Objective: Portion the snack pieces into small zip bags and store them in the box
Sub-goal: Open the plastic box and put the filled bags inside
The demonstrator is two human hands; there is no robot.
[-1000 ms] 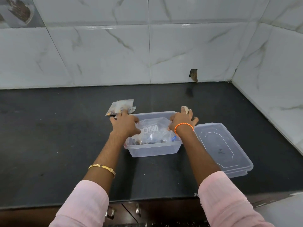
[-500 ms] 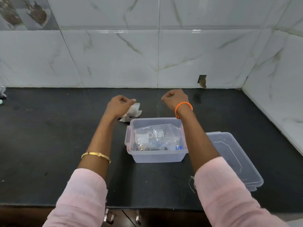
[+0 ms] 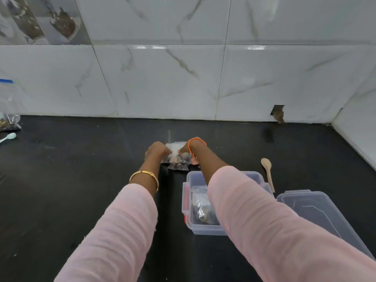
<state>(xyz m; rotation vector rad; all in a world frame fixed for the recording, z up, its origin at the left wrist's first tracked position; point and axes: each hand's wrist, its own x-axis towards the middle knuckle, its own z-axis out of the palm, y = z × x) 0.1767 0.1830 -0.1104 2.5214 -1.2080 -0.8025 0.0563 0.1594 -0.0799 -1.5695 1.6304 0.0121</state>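
Small clear zip bags with dark snack pieces lie in a pile on the black counter, beyond the box. My left hand grips the pile from the left, and my right hand holds it from the right, mostly hidden behind the wrist. The clear plastic box stands nearer to me, under my right forearm. It holds filled bags; much of its inside is hidden by the sleeve.
The box's clear lid lies at the right. A wooden spoon rests behind the box. At the far left stand a large zip bag of snacks and a pale plastic spoon. Tiled walls close the back and right.
Both hands left the box rim and reached past it to the pile of small bags, and now hold it. The camera moved closer and to the left.
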